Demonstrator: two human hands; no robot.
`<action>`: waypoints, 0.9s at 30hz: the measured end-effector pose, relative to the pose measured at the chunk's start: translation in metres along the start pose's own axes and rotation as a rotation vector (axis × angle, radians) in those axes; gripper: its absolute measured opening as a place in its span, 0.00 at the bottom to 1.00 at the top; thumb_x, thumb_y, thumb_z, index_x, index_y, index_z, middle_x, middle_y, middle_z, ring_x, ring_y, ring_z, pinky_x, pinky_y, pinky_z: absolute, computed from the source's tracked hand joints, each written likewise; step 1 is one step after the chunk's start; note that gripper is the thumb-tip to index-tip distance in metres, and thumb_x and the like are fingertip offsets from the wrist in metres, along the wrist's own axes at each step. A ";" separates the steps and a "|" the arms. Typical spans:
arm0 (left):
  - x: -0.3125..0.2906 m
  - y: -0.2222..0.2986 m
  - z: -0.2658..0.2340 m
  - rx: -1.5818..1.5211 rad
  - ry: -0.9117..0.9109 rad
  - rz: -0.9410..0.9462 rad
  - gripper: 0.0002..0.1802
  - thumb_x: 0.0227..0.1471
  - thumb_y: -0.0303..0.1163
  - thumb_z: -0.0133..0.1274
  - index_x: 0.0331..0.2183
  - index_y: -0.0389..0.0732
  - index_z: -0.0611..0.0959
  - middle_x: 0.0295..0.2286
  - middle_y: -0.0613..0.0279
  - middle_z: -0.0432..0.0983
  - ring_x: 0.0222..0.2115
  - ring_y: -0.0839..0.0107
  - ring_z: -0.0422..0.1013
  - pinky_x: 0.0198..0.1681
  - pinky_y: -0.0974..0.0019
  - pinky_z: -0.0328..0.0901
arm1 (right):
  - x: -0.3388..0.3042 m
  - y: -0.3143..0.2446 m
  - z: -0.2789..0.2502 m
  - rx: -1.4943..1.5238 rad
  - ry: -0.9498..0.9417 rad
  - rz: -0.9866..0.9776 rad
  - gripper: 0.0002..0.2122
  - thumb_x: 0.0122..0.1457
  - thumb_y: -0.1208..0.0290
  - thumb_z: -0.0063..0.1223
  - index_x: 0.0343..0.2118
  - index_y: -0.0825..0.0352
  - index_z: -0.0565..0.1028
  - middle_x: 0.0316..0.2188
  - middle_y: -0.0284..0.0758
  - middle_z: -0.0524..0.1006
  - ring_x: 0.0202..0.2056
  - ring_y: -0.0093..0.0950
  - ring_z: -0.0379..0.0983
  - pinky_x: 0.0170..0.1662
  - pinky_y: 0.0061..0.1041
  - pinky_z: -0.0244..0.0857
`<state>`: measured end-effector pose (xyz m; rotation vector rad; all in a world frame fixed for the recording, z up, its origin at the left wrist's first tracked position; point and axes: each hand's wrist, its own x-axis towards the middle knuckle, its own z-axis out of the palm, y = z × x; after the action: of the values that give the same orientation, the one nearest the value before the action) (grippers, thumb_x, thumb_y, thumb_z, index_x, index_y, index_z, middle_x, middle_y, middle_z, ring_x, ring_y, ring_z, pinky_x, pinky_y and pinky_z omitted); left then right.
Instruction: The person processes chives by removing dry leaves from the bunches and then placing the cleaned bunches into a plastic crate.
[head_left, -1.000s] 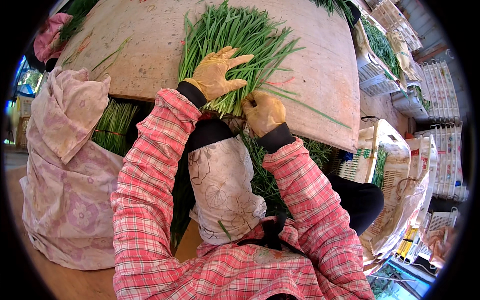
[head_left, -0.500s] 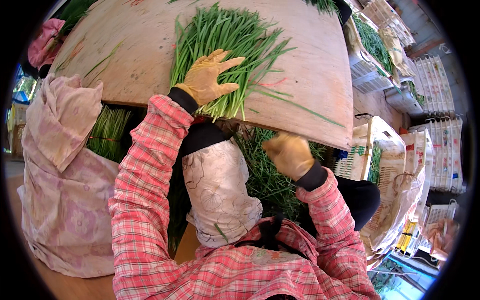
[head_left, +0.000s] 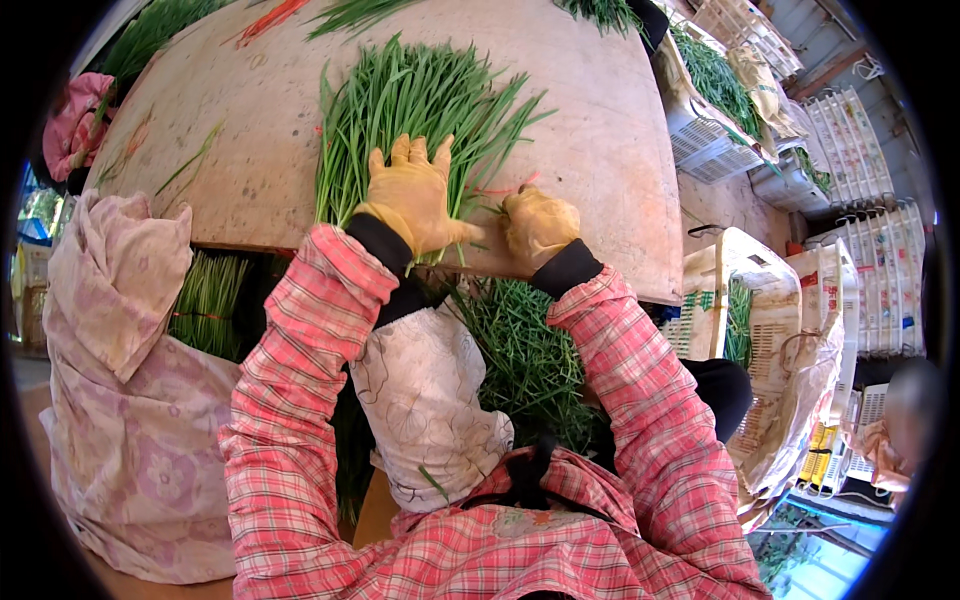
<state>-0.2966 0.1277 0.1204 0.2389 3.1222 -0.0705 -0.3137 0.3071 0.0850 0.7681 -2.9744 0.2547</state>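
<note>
A pile of long green garlic chives [head_left: 420, 95] lies on the wooden table, pale stems toward me at the near edge. My left hand [head_left: 415, 200], in a yellowish glove, rests flat on the lower part of the pile with its fingers spread. Just right of the stems, my right hand [head_left: 540, 225], gloved alike, is over the table's near edge with its fingers curled closed. Whatever it pinches, if anything, is hidden by the fingers. A thin red strip [head_left: 505, 188] lies between the pile and my right hand.
Below the wooden table's [head_left: 610, 130] edge lies a heap of loose greens [head_left: 525, 350]. White plastic crates [head_left: 705, 140] stand to the right. At left are a cloth-draped bundle [head_left: 130, 430] and a tied bunch of chives [head_left: 205, 305]. More red strips [head_left: 268, 20] lie at the far side.
My right hand has risen from below the table edge to beside the chive stems. The left hand has turned flatter over the pile. Long stray blades at the right no longer show.
</note>
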 end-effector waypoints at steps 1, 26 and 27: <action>-0.002 0.001 0.001 0.008 -0.003 -0.017 0.59 0.33 0.62 0.58 0.60 0.43 0.51 0.55 0.42 0.54 0.58 0.49 0.48 0.58 0.45 0.44 | 0.003 -0.001 -0.009 -0.019 0.014 -0.045 0.05 0.49 0.72 0.49 0.27 0.65 0.75 0.30 0.42 0.73 0.30 0.42 0.73 0.30 0.38 0.66; -0.008 -0.003 0.016 -0.090 0.042 0.051 0.43 0.42 0.47 0.53 0.59 0.58 0.56 0.59 0.46 0.45 0.60 0.48 0.41 0.59 0.44 0.39 | 0.010 0.011 0.031 0.219 0.285 -0.110 0.12 0.47 0.66 0.54 0.34 0.65 0.75 0.34 0.42 0.75 0.36 0.39 0.71 0.37 0.37 0.65; -0.007 -0.001 0.015 -0.090 0.049 0.055 0.43 0.42 0.47 0.53 0.59 0.58 0.56 0.59 0.46 0.45 0.60 0.48 0.41 0.59 0.44 0.39 | 0.010 0.009 0.033 0.193 0.236 -0.073 0.10 0.47 0.66 0.54 0.32 0.64 0.76 0.32 0.41 0.75 0.35 0.40 0.71 0.36 0.37 0.65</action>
<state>-0.2899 0.1248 0.1057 0.3299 3.1549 0.0773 -0.3274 0.3047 0.0519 0.8000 -2.7219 0.5917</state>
